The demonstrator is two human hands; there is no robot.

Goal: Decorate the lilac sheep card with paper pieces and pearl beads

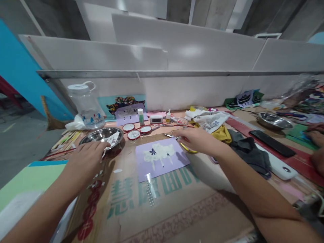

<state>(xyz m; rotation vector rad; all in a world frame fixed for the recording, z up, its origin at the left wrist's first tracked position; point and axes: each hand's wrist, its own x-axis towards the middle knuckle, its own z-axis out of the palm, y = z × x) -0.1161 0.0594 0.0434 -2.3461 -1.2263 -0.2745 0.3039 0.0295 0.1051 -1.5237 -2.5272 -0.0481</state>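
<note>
Purple card (177, 161): lies flat at the centre of the frame, bearing a white, drip-edged patch (162, 148) with a large dark flower (153, 152) and a smaller one to its right.
Clear strip (151, 190): overlaps the card's lower edge and runs down onto the bench (177, 209), with rows of small dots along it.
Left hand (88, 155): left of centre, at the near rim of a steel bowl (95, 134), fingers bent; I cannot tell whether they pinch anything.
Paper tag (113, 139): white, in the bowl's right side, just beyond the left fingertips.
Right hand (191, 139): right of centre, palm down, fingers bent over a pointed metal tool (168, 135); whether they grip it is hidden.
Yellow handle loop (188, 148): beneath the right hand, near the card's upper right corner.
Round red-rimmed dishes (133, 135): three, grouped right of the bowl, above the card.
Glue stick (140, 117): upright behind the dishes, left of a small white device (156, 119).
Clear jug (88, 108): upper left, behind the bowl.
Grey cloth (249, 153): right of the right forearm, beside a black phone-like slab (272, 143).
Another person's hand (317, 136): far right edge, at a green piece (300, 135).
</note>
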